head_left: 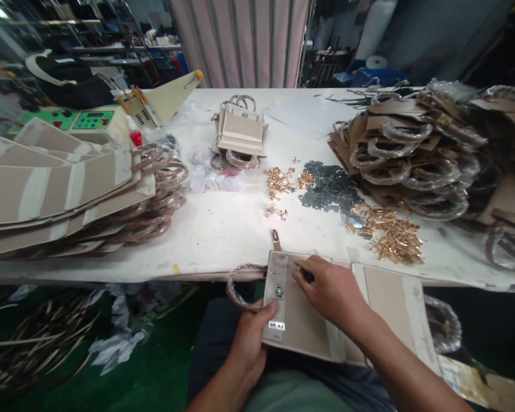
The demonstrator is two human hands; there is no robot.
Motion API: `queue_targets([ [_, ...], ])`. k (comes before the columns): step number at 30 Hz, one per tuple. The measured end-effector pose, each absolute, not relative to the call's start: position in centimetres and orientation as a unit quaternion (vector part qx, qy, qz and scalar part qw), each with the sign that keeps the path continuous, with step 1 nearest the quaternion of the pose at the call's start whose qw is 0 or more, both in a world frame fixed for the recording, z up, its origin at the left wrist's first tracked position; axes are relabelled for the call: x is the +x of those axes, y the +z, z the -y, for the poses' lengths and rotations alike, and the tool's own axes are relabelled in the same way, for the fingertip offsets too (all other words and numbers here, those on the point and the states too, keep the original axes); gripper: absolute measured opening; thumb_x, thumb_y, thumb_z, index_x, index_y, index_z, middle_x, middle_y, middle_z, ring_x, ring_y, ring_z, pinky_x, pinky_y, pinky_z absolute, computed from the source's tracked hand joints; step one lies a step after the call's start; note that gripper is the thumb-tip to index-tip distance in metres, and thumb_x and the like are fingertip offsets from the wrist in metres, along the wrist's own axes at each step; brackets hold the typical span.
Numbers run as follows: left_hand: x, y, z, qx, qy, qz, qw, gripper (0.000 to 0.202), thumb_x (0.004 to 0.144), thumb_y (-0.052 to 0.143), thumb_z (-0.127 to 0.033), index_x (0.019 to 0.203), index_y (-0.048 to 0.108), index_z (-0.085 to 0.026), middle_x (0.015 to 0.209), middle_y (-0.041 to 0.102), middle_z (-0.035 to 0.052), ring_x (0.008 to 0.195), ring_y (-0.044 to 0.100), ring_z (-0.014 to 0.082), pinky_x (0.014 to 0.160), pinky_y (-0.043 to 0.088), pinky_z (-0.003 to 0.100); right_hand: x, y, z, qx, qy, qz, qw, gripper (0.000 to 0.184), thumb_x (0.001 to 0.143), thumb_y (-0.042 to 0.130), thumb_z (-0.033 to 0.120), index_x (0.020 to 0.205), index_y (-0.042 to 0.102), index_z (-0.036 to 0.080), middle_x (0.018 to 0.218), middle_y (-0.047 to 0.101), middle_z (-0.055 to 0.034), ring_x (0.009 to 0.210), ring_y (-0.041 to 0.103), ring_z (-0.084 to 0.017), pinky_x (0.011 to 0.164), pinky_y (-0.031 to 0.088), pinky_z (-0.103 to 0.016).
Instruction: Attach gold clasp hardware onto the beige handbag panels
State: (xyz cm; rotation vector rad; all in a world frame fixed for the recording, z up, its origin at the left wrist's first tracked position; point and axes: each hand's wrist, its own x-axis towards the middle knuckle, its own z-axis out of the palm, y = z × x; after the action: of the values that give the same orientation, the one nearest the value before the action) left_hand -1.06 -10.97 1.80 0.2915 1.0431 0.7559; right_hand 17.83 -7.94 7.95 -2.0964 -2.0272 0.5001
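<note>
A flat, unfolded beige handbag body lies across my lap and the table's front edge. My left hand grips its left edge, thumb on top beside a small square metal fitting. A white label sits just below that fitting. My right hand is closed over the upper part of the panel, thumb and fingers curled around something small and dark that I cannot make out. A wrapped handle sticks out at the left, and a strap with a metal plate extends from the top edge.
Beige panels with wrapped handles are stacked at left, near a green control box. A bag stands at the back. Gold fittings, dark metal pieces and a pile of brown bag parts lie at right.
</note>
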Motion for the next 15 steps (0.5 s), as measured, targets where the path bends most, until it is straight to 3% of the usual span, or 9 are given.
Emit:
queue_targets([
  [6, -0.1, 1.2, 9.6, 0.143, 0.332, -0.49, 0.793, 0.053, 0.066, 0.096, -0.042, 0.105, 0.081, -0.009, 0.101, 0.082, 0.0165, 0.1, 0.078, 0.0369, 0.093, 0.061, 0.044, 18.1, 4.9, 7.6, -0.709, 0.149, 0.683, 0.095, 0.033, 0.107, 0.052, 0.037, 0.133, 0.072, 0.032, 0.121, 0.074, -0.0059, 0.094, 0.075, -0.022, 0.067, 0.049, -0.029],
  [10, -2.2, 0.6, 10.2, 0.226, 0.317, -0.524, 0.758, 0.063, 0.071, 0.093, -0.05, 0.118, 0.075, -0.012, 0.115, 0.079, 0.0182, 0.113, 0.074, 0.0381, 0.098, 0.059, 0.047, 18.1, 4.0, 7.7, -0.704, 0.142, 0.69, 0.085, 0.036, 0.108, 0.049, 0.039, 0.138, 0.069, 0.032, 0.123, 0.072, -0.0065, 0.096, 0.074, -0.021, 0.066, 0.05, -0.028],
  [12, -4.3, 0.7, 10.8, 0.323, 0.374, -0.586, 0.642, 0.066, 0.077, 0.088, -0.054, 0.128, 0.069, -0.016, 0.126, 0.075, 0.0164, 0.122, 0.07, 0.0358, 0.104, 0.057, 0.046, 18.0, 3.8, 7.9, -0.705, 0.139, 0.691, 0.082, 0.037, 0.108, 0.05, 0.039, 0.14, 0.067, 0.032, 0.123, 0.072, -0.006, 0.096, 0.074, -0.021, 0.066, 0.049, -0.029],
  [15, -7.0, 2.0, 10.8, 0.532, 0.453, -0.62, 0.357, 0.061, 0.091, 0.076, -0.047, 0.144, 0.057, -0.022, 0.142, 0.064, 0.0147, 0.131, 0.063, 0.032, 0.112, 0.052, 0.049, 17.8, 3.6, 8.2, -0.703, 0.131, 0.693, 0.091, 0.037, 0.107, 0.051, 0.036, 0.142, 0.065, 0.032, 0.122, 0.072, -0.0051, 0.095, 0.074, -0.02, 0.067, 0.049, -0.029],
])
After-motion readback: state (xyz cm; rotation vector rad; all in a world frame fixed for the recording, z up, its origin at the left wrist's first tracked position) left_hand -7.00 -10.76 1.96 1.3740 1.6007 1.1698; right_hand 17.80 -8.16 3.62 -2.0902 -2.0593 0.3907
